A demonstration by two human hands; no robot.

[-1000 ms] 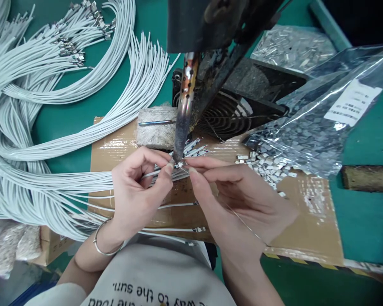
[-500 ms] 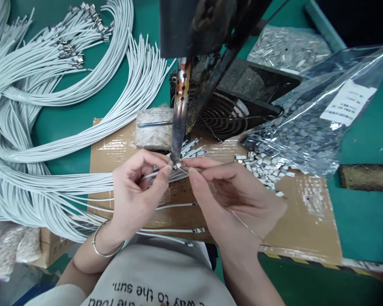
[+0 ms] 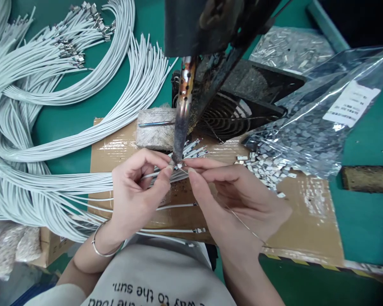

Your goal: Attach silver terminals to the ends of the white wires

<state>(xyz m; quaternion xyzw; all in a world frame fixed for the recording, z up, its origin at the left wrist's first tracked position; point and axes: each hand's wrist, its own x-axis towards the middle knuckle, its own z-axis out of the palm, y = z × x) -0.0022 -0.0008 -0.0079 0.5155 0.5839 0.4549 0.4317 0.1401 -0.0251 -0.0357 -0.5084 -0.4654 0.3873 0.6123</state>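
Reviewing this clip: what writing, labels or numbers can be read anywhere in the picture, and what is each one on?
"the sun." and below it a cut-off line, likely "way to the road": printed on the person's shirt, seen upside down.
White label on the clear plastic bag of small metal parts: several printed lines, too small and blurred to read.
No other readable text.

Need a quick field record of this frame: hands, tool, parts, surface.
left hand: pinches a white wire end at the soldering iron tip
right hand: grip on a thin solder wire, its end fed to the same tip
soldering iron: fixed in a dark stand, pointing down
loose parts: small metal terminals spilling from a clear plastic bag
wire stock: white wire bundles at left
behind iron: fan with wire grille, grey cleaning block
surface: taped cardboard on a green bench
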